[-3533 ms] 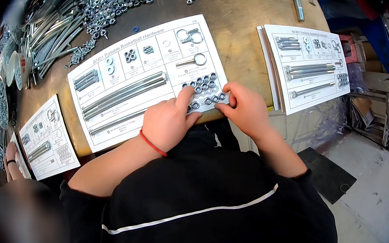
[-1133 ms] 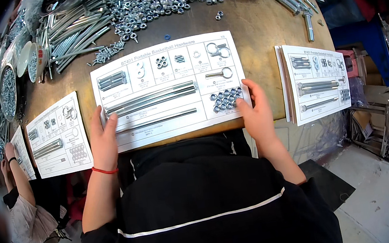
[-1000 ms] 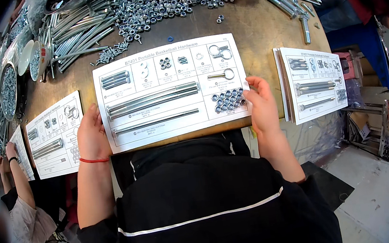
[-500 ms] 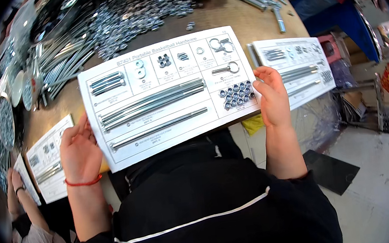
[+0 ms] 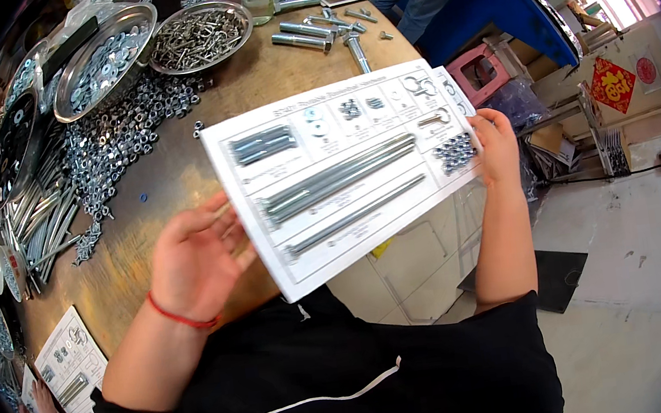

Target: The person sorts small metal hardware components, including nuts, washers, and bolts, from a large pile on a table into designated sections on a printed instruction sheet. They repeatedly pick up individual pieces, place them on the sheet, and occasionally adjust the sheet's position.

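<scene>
A white hardware card point(image 5: 365, 217) tilts in front of me over the table's front edge. Sealed on it are long bolts, shorter bolts, washers, nuts, rings and pins. My right hand point(image 5: 498, 145) grips the card's right edge, its fingers partly hidden behind. At the left edge is my left hand point(image 5: 201, 259), with a red cord on the wrist. Its palm is turned up and its fingers are apart; the fingertips are close to the edge, and whether they touch it I cannot tell. Part of another printed card point(image 5: 455, 94) shows behind the upper right corner.
A steel bowl of washers point(image 5: 103, 65) and a steel bowl of pins point(image 5: 199, 41) stand beyond loose nuts point(image 5: 111, 134). Long bolts point(image 5: 39, 221) lie at left, thick bolts point(image 5: 309, 36) at the back. Another person's hand point(image 5: 45, 404) is beside a card point(image 5: 74, 366).
The hardware card has moved right with my right hand. My left hand's fingers have spread at its edge. The view has swung right, and the second card at right is now mostly covered.
</scene>
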The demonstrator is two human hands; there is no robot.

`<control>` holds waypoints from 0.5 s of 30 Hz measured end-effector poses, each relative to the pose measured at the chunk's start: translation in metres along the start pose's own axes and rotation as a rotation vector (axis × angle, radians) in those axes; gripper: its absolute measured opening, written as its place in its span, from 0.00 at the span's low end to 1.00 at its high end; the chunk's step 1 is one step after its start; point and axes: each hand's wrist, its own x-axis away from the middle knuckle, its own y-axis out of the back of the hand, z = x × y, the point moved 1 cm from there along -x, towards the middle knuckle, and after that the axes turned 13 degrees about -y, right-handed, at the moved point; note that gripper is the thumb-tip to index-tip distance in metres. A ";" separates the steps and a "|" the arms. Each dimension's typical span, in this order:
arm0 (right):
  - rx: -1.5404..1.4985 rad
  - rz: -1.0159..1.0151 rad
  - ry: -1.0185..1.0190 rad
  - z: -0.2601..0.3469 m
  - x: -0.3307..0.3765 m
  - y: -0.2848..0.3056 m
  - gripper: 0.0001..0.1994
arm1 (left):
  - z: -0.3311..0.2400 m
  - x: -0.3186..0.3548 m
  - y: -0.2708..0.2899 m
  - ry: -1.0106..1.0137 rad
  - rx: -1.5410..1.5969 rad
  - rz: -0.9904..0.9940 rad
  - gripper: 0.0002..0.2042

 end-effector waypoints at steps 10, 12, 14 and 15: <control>0.108 -0.040 0.049 -0.005 -0.130 0.094 0.15 | 0.096 -0.081 -0.064 0.121 -0.044 0.006 0.16; 0.122 -0.050 0.034 -0.011 -0.143 0.100 0.15 | 0.103 -0.087 -0.069 0.125 -0.081 -0.012 0.16; 0.107 -0.035 0.006 -0.018 -0.148 0.099 0.15 | 0.111 -0.092 -0.066 0.128 -0.099 -0.052 0.17; 0.100 -0.028 -0.008 -0.021 -0.150 0.098 0.15 | 0.114 -0.093 -0.063 0.130 -0.108 -0.072 0.18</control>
